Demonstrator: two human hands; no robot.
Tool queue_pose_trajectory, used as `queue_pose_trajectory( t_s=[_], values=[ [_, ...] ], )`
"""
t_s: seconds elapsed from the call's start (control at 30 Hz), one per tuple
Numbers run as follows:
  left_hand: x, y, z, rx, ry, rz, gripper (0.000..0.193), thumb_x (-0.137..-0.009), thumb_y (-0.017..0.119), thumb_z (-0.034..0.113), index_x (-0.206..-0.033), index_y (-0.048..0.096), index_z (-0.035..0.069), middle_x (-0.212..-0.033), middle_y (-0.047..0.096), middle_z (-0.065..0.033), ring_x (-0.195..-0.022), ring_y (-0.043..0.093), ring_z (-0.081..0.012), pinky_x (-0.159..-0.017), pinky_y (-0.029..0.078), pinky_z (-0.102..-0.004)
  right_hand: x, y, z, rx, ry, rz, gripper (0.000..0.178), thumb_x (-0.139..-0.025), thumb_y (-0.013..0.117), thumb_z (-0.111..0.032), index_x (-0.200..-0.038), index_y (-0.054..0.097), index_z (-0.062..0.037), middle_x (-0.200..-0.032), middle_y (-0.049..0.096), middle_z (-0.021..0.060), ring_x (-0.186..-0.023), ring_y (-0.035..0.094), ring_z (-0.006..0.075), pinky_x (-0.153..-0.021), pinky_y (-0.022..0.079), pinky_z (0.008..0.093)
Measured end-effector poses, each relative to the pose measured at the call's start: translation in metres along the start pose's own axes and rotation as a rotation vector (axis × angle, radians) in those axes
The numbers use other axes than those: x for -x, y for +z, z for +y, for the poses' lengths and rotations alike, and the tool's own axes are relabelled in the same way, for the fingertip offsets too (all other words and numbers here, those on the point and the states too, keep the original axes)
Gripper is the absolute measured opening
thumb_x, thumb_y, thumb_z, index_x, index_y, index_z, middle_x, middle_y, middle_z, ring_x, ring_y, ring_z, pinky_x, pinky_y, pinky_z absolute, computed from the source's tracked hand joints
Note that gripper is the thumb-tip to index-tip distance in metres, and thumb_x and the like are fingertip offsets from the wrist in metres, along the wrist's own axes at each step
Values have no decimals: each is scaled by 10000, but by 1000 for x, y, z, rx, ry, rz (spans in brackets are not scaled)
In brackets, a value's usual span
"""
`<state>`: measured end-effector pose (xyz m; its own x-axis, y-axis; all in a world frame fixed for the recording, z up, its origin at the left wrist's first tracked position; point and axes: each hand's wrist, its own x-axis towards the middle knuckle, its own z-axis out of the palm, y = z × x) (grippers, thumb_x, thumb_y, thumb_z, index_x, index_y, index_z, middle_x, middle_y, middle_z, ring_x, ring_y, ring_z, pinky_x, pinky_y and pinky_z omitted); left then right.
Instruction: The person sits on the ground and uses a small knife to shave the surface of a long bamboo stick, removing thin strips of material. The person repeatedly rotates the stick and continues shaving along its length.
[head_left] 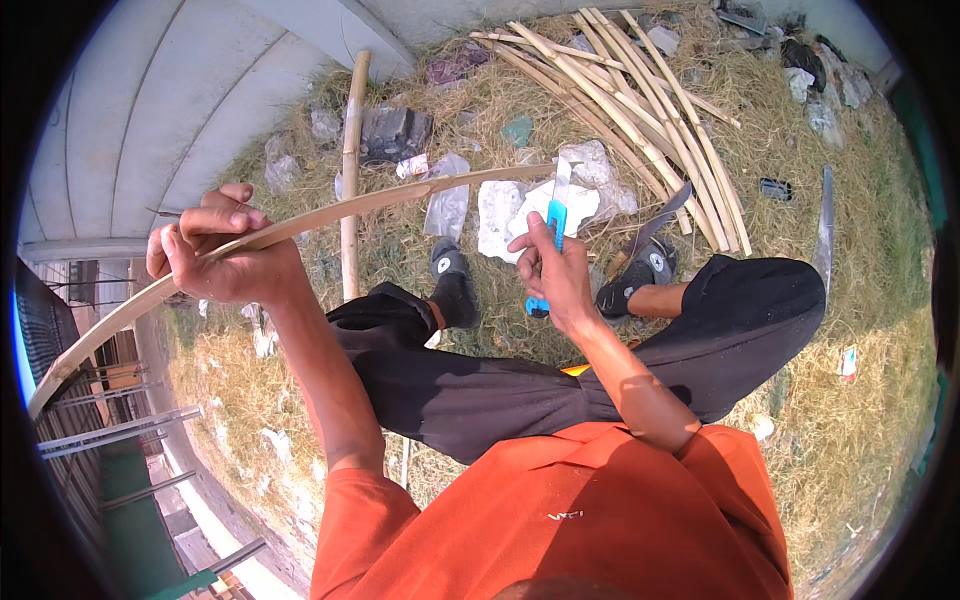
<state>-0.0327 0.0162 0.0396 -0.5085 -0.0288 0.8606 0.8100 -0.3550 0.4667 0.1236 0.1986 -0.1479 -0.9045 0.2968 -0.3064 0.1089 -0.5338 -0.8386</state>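
Note:
A long split bamboo strip [370, 202] slants from the lower left up to the middle, its far end near some pale stones. My left hand [232, 255] is closed around it left of its middle, with the fingers partly raised. In my right hand [562, 285] is a blue utility knife [556, 220], its blade out and pointing away from me. The blade's tip is close to the strip's far end; I cannot tell whether they touch. White stones [500, 212] lie on the ground just beyond the knife.
Several split bamboo strips [625, 105] are piled at the far right. A bamboo pole [351, 165] leans by a dark block [395, 133]. A curved dark blade [660, 216] sits beside my right foot, and a long metal blade [826, 225] lies farther right on dry grass.

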Motion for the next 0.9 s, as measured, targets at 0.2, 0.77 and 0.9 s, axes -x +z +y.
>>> queue_pose_trajectory(
  t_s=[0.2,0.77,0.9],
  values=[
    [58,35,-26,53,-242,117,374,-887,364,358,-1141,361,84,-786,618,-255,-675,631,-351,-730,526,-474,-22,47,-51,-494,-156,-42,783,-901,452,-611,-1282,386,70,-1137,586,196,-419,272,36,-390,257,199],
    [-43,76,17,-309,-596,-297,456,-961,474,436,-1122,589,25,-874,697,-127,-767,661,-146,-675,456,-247,-39,76,-204,62,-859,9,265,-880,650,-194,-979,602,47,-596,557,20,-470,484,89,-459,388,267],
    [-92,115,33,-10,-384,-140,456,-948,481,461,-1170,503,63,-821,667,-147,-696,654,-201,-614,472,-284,-30,95,-166,371,-884,-41,246,-874,663,-197,-977,641,26,-635,581,30,-539,513,81,-510,412,261]
  ],
)
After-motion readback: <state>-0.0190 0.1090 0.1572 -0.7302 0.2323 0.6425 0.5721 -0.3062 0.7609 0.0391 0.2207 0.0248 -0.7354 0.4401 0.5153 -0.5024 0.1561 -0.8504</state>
